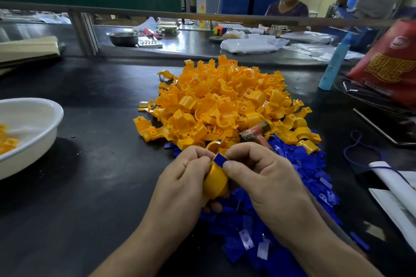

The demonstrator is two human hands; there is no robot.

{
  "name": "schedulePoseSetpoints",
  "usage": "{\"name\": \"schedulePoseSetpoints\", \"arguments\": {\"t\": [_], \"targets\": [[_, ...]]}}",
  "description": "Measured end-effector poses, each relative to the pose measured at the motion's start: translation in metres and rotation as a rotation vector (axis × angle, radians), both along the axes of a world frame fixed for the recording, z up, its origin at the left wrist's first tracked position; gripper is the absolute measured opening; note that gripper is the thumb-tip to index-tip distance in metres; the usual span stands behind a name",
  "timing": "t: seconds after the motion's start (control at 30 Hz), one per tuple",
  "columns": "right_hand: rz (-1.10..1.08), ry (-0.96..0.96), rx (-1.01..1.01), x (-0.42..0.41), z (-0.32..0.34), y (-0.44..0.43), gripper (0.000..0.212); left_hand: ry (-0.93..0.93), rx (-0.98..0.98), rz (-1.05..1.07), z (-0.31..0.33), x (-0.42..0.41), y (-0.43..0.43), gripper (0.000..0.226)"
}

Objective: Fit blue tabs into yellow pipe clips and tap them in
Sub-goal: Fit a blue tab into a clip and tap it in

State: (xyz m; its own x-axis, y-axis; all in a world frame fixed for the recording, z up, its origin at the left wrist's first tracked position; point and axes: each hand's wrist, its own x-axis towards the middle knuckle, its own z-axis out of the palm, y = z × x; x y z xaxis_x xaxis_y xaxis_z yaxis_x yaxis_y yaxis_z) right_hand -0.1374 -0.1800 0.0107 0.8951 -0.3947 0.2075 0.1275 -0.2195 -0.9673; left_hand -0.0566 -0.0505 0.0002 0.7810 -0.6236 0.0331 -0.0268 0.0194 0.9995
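Presently both hands are working together at the near edge of the stock. The left hand [184, 177] grips one yellow pipe clip [216, 181], fingers curled round its curved back. The right hand [258, 175] pinches a blue tab [220, 159] between thumb and forefinger, with the tab's lower edge touching the clip's upper end. Whether the tab has entered the slot cannot be told, as the fingers cover the joint.

Handling, as judged: both parts are moulded plastic, light and stiff, and smooth enough to slip in a loose hold. The clip is best held across its arched body, leaving the slotted end bare. The tab is best held by its flat faces near the trailing edge, so the leading edge goes in square. A thin tab could cock sideways if tapped while misaligned.

Surroundings: a heap of yellow clips [225, 101] lies just beyond the hands, and a spread of loose blue tabs [304, 171] lies beneath them and to their right. A small hammer [258, 132] shows just beyond the right hand's knuckles. Whether its handle sits in that palm is hidden. A white basin [45, 119] holding a few yellow pieces stands well to the left of the left hand. A pale blue bottle [335, 63] and a red bag [387, 63] stand far beyond the right hand. The loose tabs cover the black table [90, 164] under the hands, so tapping would, in my judgement, want the bare patch to the left of the left hand.
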Motion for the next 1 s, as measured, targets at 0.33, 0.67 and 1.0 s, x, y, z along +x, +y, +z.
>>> {"name": "schedulePoseSetpoints", "arguments": {"t": [0.33, 0.67, 1.0], "targets": [[-0.011, -0.008, -0.109, -0.003, 0.004, -0.006, 0.014, -0.002, 0.021, -0.127, -0.006, 0.014, 0.004, 0.03], [0.061, 0.054, 0.366, 0.004, -0.005, -0.011, 0.021, -0.195, 0.018, -0.035, -0.011, 0.014, 0.002, 0.025], [0.028, 0.057, 0.124, 0.001, -0.003, -0.008, 0.027, -0.292, 0.11, -0.038, -0.008, 0.011, 0.004, 0.01]]}}
